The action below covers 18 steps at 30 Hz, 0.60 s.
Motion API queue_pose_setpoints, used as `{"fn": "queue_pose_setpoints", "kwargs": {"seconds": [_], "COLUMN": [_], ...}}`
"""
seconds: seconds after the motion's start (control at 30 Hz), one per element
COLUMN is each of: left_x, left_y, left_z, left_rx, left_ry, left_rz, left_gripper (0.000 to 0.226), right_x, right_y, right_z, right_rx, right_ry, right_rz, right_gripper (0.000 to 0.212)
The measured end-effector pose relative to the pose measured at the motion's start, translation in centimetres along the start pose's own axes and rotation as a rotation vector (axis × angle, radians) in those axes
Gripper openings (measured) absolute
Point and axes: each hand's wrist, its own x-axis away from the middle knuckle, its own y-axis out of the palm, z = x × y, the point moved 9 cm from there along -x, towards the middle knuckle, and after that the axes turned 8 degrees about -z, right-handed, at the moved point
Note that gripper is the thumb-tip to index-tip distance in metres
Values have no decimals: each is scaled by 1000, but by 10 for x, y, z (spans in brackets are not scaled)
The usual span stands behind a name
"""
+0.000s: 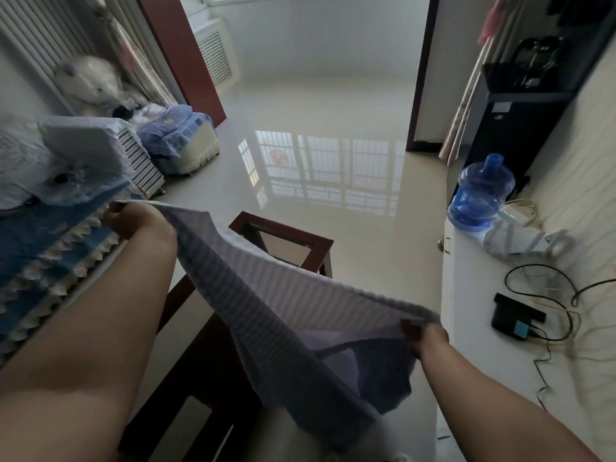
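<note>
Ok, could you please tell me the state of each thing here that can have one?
Striped cloth: held up, spread between both hands, lower part hanging.
Left hand: grips one top corner.
Right hand: grips the other top corner.
Water jug: upright.
Red door: open.
Black device: lying flat, cable attached.

A glossy pale floor [333,105] is lit by daylight — window bars are mirrored in it. A red-brown door [186,55] is seen at left; a blue water bottle [480,191] is seen at the white cabinet's [473,328] far edge.
</note>
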Motion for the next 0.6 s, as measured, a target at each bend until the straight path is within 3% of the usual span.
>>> {"fn": "queue_pose_setpoints", "kwargs": {"seconds": [0.07, 0.13, 0.23, 0.3, 0.33, 0.43, 0.5, 0.6], "left_x": [4, 11, 13, 15, 18, 40, 69, 110], "left_y": [6, 16, 32, 39, 39, 45, 56, 77], "left_z": [5, 4, 5, 17, 24, 37, 35, 27], "left_rx": [-105, -185, -291, -411, -463, -579, -604, -626], "left_ry": [43, 79, 185, 277, 322, 540, 742, 919], "left_rz": [-57, -99, -150, -165, -165, -283, -462, -701], "left_gripper": [33, 35, 35, 35, 34, 31, 24, 20], "right_x": [1, 6, 36, 34, 17, -28, -25, -3], "right_y": [21, 48, 67, 64, 61, 0, -16, 21], "right_z": [-33, -78, -125, -126, -114, -35, -33, -78], "right_rx": [-8, 279, 580, 784, 941, 1364, 1410, 1306], "right_ry": [-148, -384, -819, -937, -807, 121, 207, -82], "right_rz": [-66, -132, -91, -69, -106, -149, -28, -19], "right_gripper": [25, 21, 10, 14, 26, 47, 57, 56]}}
